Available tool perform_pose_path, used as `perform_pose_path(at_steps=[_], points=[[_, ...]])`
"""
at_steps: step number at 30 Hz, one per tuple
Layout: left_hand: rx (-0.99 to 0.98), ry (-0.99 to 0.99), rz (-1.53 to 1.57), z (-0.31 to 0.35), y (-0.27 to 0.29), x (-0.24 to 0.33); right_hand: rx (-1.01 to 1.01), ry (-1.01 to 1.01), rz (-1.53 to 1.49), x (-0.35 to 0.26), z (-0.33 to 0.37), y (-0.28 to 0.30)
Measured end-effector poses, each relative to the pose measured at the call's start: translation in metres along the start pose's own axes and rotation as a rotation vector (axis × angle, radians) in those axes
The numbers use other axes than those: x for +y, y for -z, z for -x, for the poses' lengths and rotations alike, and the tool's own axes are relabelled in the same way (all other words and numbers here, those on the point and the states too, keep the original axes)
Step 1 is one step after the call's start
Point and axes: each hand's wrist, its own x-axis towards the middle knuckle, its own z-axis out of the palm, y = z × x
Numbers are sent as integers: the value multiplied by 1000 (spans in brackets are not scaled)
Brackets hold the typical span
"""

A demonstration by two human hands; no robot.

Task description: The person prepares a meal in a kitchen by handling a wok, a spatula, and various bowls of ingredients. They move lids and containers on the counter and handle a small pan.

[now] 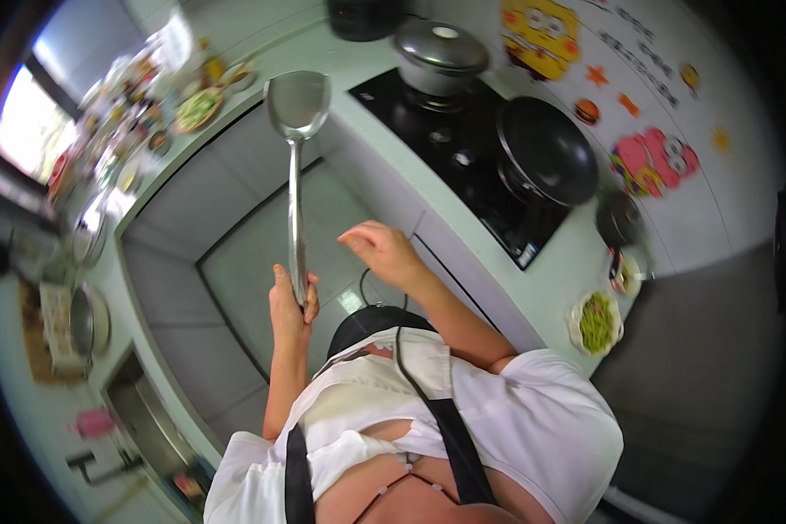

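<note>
A long metal wok spatula (295, 188) stands with its broad blade pointing away from me. My left hand (288, 301) is closed round the lower end of its handle. To the right of the handle and apart from it is my right hand (386, 251), held in the air with bent, loose fingers and nothing visible in it. Both hands are in front of my apron (371, 371), over the floor between the counters. Nothing touches the spatula's blade, which reaches up near the counter's inner corner.
On the black cooktop (463, 157) at right sit a lidded pot (443, 59) and a dark wok (548, 153). A plate of cut green vegetables (596, 323) lies near the right counter end. Jars and bags crowd the left counter; a plate of greens (198, 109) and a sink (153, 419) are there too.
</note>
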Motion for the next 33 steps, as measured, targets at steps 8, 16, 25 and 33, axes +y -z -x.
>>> perform_pose_path(at_steps=[8,16,25,33], points=[[-237,13,-97,-33,-10,18,395,-29,121,-15,24,-2],[-336,86,-144,-45,21,30,1452,-267,-85,77,125,81],[-344,98,-151,-58,9,28,858,-490,-1220,125,114,160],[-331,119,-178,-60,-10,21,835,-381,-1242,147,95,158]])
